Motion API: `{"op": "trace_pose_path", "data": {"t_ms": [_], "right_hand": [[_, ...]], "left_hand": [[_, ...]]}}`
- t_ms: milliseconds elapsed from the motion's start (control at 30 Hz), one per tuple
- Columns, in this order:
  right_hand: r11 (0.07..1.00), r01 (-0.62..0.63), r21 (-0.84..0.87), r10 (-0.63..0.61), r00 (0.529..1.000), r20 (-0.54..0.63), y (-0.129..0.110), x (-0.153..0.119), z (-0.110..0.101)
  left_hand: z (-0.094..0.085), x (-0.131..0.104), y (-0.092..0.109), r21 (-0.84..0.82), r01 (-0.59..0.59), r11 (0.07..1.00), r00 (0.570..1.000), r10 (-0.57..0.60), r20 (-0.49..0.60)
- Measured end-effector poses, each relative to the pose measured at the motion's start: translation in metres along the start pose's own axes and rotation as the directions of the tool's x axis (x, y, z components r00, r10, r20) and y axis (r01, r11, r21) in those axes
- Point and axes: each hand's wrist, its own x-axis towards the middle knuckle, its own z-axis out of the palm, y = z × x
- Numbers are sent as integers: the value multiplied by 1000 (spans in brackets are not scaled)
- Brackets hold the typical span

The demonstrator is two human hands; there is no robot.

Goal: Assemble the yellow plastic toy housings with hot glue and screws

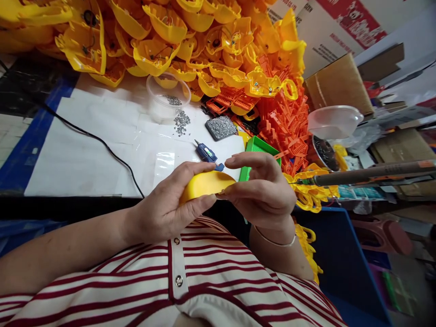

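My left hand (170, 200) is closed around a smooth, curved yellow plastic shell (207, 184), with the thumb along its near edge and fingers over the far side. At the shell's right end is my right hand (264, 190), its lower fingertips against the rim and one finger curled above, apart from it. Whether a small part sits between those fingertips I cannot make out. The shell's inside is hidden. Just beyond lies a small blue tool with a green tip (207, 153), on the white table covering (98, 136).
Yellow shells (156, 54) heap along the back, beside orange plastic parts (284, 122). Screws fill a black tray (221, 128) and lie in a loose pile (181, 122) near a clear tub (168, 95). A green basket (260, 146), a rod-shaped driver (371, 175) and a blue bin (340, 254) are right.
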Motion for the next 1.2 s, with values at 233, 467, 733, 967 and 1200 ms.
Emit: {"op": "trace_pose_path", "data": {"t_ms": [233, 467, 733, 967, 1200], "right_hand": [[987, -104, 126, 105, 995, -2, 1, -3, 3], [810, -375, 452, 365, 924, 113, -7, -5, 14], [695, -480, 535, 521, 850, 85, -8, -5, 27], [991, -128, 46, 130, 990, -53, -6, 0, 12], [917, 47, -395, -32, 998, 45, -18, 6, -4]], "left_hand": [[1, 1, 0, -42, 24, 999, 999, -25, -27], [0, 0, -4, -41, -5, 999, 1000, 4, -27], [1, 2, -6, 12, -37, 999, 998, 38, -46], [-2, 4, -2, -30, 176, 984, 968, -178, -179], [-1, 6, -2, -51, 179, 982, 958, -186, -219]]}}
